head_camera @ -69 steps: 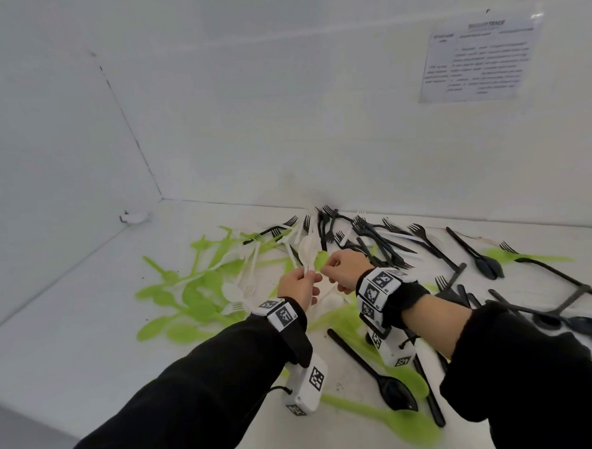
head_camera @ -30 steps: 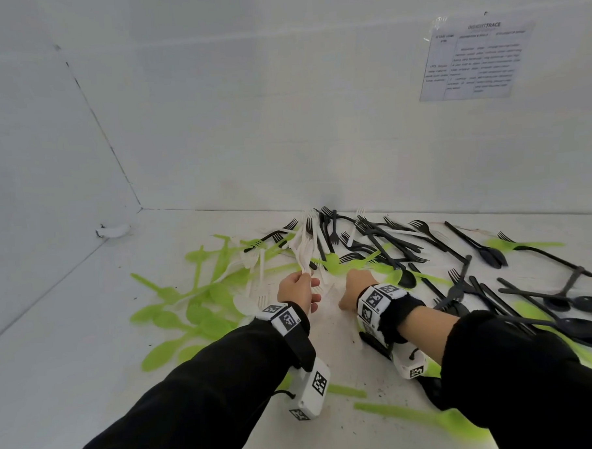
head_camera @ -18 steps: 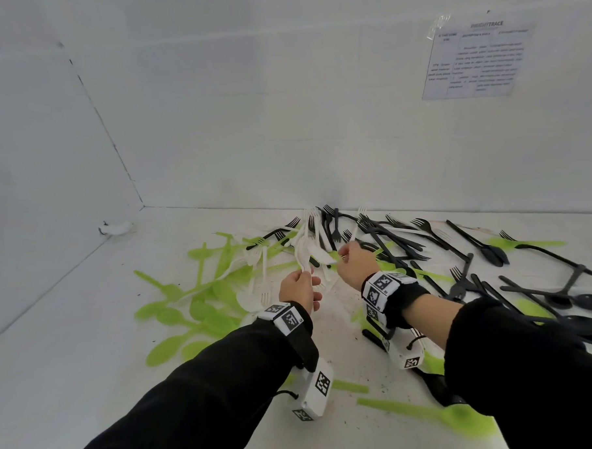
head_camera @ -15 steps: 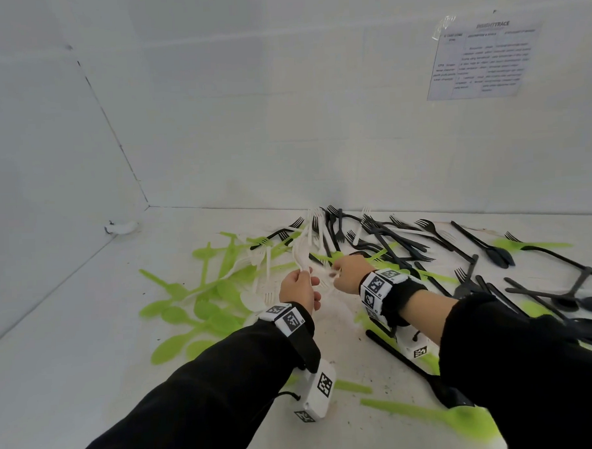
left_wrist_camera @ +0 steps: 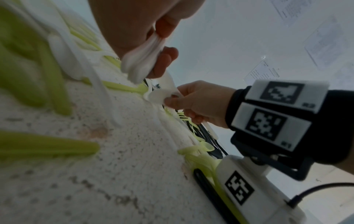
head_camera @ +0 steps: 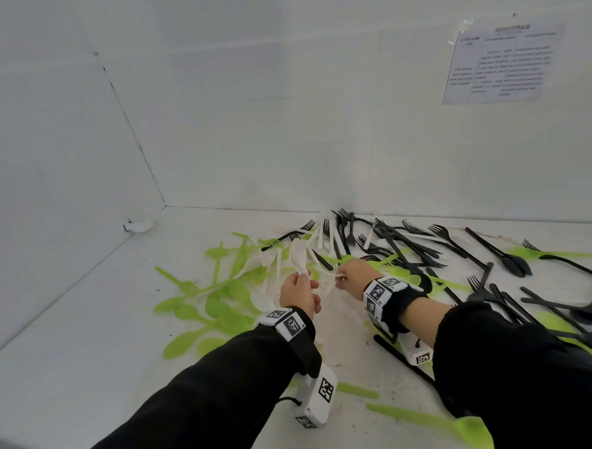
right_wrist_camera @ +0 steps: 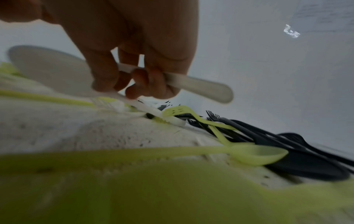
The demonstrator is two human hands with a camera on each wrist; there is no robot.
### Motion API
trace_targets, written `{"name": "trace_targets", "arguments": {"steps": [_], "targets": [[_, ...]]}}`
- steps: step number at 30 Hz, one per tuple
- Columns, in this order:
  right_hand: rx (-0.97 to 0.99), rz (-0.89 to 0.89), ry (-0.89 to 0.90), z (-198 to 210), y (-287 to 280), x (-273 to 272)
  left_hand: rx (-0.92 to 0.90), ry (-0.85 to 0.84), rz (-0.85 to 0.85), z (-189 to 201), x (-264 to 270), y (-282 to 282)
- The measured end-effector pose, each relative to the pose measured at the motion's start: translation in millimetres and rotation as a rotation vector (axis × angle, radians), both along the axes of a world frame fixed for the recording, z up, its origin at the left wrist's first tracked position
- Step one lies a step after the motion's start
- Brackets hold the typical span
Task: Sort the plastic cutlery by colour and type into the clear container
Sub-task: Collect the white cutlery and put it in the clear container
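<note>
Left hand (head_camera: 299, 292) clutching bunch of white spoons (head_camera: 297, 254), bowls up, above pile. Right hand (head_camera: 352, 272) just beside, pinching 1 white spoon (right_wrist_camera: 201, 86). Green cutlery (head_camera: 216, 306) left, black cutlery (head_camera: 492, 256) right.

The print on the paper sheet (head_camera: 499, 61) taped to the wall is too small and blurred to be read. Below the sheet, at the head view's right edge, the black cutlery (head_camera: 562, 301) is cut off, and some of it is hidden behind the right sleeve (head_camera: 518, 377). In the left wrist view the handles of the white spoons (left_wrist_camera: 142, 60) are covered by the left hand (left_wrist_camera: 138, 22), so their number cannot be told. In the right wrist view the near green cutlery (right_wrist_camera: 134, 189) is blurred beyond recognition.
</note>
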State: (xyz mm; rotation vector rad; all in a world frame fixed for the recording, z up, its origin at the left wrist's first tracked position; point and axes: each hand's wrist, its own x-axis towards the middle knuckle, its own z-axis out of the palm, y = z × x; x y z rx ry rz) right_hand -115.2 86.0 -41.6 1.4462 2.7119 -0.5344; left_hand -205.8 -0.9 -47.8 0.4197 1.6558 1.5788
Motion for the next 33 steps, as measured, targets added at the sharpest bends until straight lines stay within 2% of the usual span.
{"name": "trace_targets", "arguments": {"steps": [3, 6, 9, 14, 22, 26, 29, 31, 33], "targets": [[0.0, -0.161, 0.176, 7, 8, 7, 0.003, -0.01, -0.002, 0, 2, 2], [-0.091, -0.28, 0.403, 13, 12, 13, 0.023, 0.005, -0.025, 0, 8, 6], [-0.202, -0.304, 0.58, 20, 4, 18, 0.046, 0.018, -0.044, 0, 17, 10], [-0.421, -0.315, 0.747, 15, -10, 15, 0.026, 0.107, -0.123, 0, 31, 15], [-0.418, -0.431, 0.827, 4, -20, 16, -0.016, 0.197, -0.249, -10, 44, 15], [-0.515, -0.46, 0.805, 2, -24, 10, -0.026, 0.222, -0.195, -10, 45, 13], [-0.496, -0.429, 0.729, 0, -24, 8, -0.025, 0.24, -0.173, -13, 44, 11], [-0.507, -0.407, 0.73, 0, -25, 8, -0.016, 0.21, -0.166, -14, 41, 10], [-0.482, -0.423, 0.737, 0, -25, 8, 0.013, 0.107, -0.148, -12, 37, 8]]}}
